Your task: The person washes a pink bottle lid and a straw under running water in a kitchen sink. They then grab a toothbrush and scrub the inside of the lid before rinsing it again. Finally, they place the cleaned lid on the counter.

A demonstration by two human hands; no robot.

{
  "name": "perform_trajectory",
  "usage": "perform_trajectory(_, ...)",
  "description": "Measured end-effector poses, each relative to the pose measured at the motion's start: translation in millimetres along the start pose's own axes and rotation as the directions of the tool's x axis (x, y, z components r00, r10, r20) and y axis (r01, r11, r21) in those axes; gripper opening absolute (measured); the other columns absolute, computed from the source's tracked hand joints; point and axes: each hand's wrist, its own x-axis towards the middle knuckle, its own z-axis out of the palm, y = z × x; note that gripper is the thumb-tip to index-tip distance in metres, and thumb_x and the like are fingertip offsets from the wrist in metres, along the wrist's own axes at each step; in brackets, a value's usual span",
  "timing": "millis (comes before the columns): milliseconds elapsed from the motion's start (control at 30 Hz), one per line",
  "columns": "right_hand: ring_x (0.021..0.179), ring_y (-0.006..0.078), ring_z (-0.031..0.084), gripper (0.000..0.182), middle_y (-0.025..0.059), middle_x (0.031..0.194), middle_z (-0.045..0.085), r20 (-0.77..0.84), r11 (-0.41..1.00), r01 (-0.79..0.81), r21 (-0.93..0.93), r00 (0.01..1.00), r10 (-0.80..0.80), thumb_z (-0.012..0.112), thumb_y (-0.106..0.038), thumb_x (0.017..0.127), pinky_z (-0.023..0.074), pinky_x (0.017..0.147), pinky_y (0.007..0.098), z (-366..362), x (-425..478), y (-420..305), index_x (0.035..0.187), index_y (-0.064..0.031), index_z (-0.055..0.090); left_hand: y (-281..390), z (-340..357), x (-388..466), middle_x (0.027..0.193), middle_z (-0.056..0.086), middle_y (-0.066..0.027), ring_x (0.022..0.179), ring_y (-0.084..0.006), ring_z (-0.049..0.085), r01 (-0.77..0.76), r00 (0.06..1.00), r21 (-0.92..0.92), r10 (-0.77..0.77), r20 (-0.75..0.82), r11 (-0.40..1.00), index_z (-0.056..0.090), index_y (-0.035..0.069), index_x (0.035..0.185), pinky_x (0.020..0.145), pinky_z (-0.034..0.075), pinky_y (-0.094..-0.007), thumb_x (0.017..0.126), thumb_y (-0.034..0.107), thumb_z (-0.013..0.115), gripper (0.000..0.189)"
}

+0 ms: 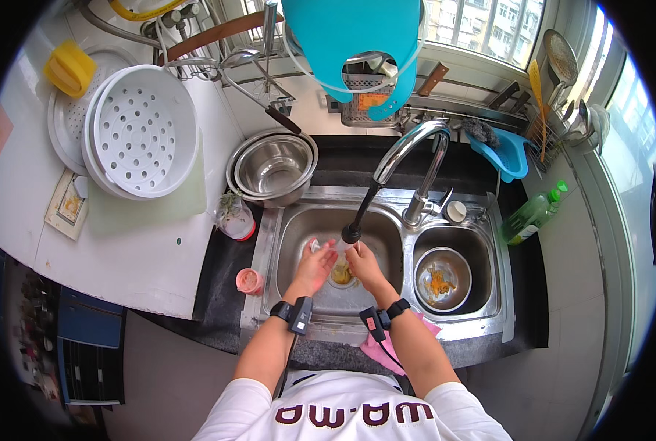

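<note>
Both my hands are over the large basin of a stainless steel sink (395, 275), just beneath the black nozzle (351, 234) of the faucet hose. My left hand (315, 268) is turned palm inward, and a small white thing (315, 245) shows at its fingers; whether it is gripped is unclear. Curled close to the nozzle is my right hand (366, 267), with something thin and pale at its fingertips. Between the hands is a clear, blurred patch, water or clear plastic. Below them, yellowish scraps (341, 273) lie at the drain.
A steel bowl (460, 263) with orange scraps sits in the small basin. Left of the sink are a pink cap (249, 281), a jar (235, 218) and nested steel bowls (275, 165). A green soap bottle (532, 216) stands right. A pink cloth (380, 353) hangs at the front edge.
</note>
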Motion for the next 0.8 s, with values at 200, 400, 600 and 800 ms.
perform_trajectory(200, 0.057, 0.0122, 0.052, 0.024, 0.0032, 0.077, 0.059, -0.110, 0.804, 0.156, -0.575, 0.958, -0.264, 0.046, -0.017, 0.090, 0.0402, 0.052, 0.0278, 6.8, 12.9, -5.8, 0.106, -0.0037, 0.057, -34.8, -2.7, 4.8, 0.108, 0.055, -0.0082, 0.095, -0.0196, 0.059, 0.001, 0.999, 0.010, -0.002, 0.052, 1.000, 0.026, 0.014, 0.135, 0.082, 0.051, -0.0316, 0.084, 0.003, 0.063, 0.064)
perform_trajectory(400, 0.072, 0.0217, 0.058, 0.025, 0.0124, 0.077, 0.061, -0.082, 0.967, 0.122, -0.225, 0.986, -0.144, 0.044, -0.020, 0.092, 0.0461, 0.069, 0.0339, 7.9, 12.4, -4.3, 0.096, -0.0004, 0.058, -26.5, -3.8, 5.3, 0.107, 0.056, -0.0115, 0.093, -0.0200, 0.060, -0.085, 0.996, 0.034, 0.085, -0.008, 0.996, 0.030, 0.007, 0.132, 0.082, 0.051, -0.0295, 0.086, 0.001, 0.059, 0.055)
perform_trajectory(600, 0.063, 0.0209, 0.053, 0.033, 0.0110, 0.068, 0.056, -0.198, 0.963, 0.089, -0.253, 0.970, -0.142, 0.043, -0.028, 0.095, 0.0436, 0.063, 0.0347, -1.0, 8.5, -5.9, 0.085, 0.0010, 0.056, -25.9, -6.2, 14.7, 0.098, 0.056, -0.0117, 0.087, -0.0200, 0.060, 0.055, 0.996, 0.044, -0.058, 0.071, 0.998, 0.045, 0.000, 0.113, 0.077, 0.053, -0.0291, 0.090, 0.003, 0.052, 0.025)
perform_trajectory(800, 0.058, 0.0191, 0.053, 0.045, 0.0113, 0.062, 0.054, -0.291, 0.957, 0.119, -0.263, 0.936, -0.196, 0.041, -0.039, 0.097, 0.0420, 0.056, 0.0356, -5.6, -4.0, -22.9, 0.077, 0.0006, 0.051, -31.6, 32.2, 17.0, 0.068, 0.051, -0.0034, 0.050, -0.0123, 0.048, 0.180, 0.982, 0.470, -0.184, -0.038, 0.864, 0.052, 0.005, 0.087, 0.041, 0.039, -0.0254, 0.092, 0.018, 0.047, 0.014)
